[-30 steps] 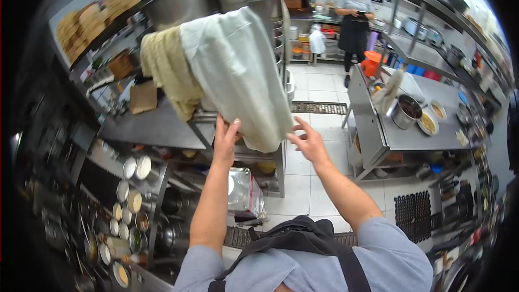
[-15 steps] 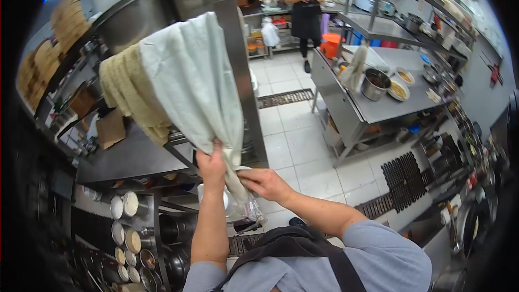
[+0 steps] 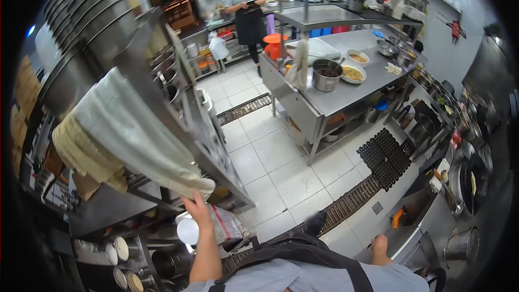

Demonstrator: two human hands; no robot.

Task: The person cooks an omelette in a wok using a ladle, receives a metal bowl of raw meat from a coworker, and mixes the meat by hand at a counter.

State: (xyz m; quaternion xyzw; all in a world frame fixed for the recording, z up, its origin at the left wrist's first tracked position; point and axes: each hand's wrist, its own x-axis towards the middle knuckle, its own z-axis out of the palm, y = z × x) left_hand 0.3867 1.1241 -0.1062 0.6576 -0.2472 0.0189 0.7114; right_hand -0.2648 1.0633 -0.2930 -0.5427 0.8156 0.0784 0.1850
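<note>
A long white cloth (image 3: 127, 124) hangs from the metal rack at the left, its lower end drawn out toward me. At that end my left hand (image 3: 198, 212) is closed on the fabric, thumb uppermost. A yellowish towel (image 3: 86, 148) hangs beside the cloth, untouched. My right hand (image 3: 380, 246) is away to the right, low by the edge of a steel counter (image 3: 405, 243). Its fingers are curled in, and nothing shows sticking out of them. Under my left wrist are a white round container (image 3: 188, 231) and a clear plastic bag (image 3: 226, 224).
A steel table (image 3: 346, 94) carries a pot (image 3: 327, 75) and bowls (image 3: 353, 73). Behind it a co-worker (image 3: 246, 11) stands holding a dark flat object. Stacked steel pans (image 3: 100, 11) rise above the rack. A floor grate (image 3: 346, 205) and black mat (image 3: 385, 157) cross the tiles.
My right hand has let go of the white cloth and moved far right. My left hand has slid to the cloth's lower end. The view has turned to the right.
</note>
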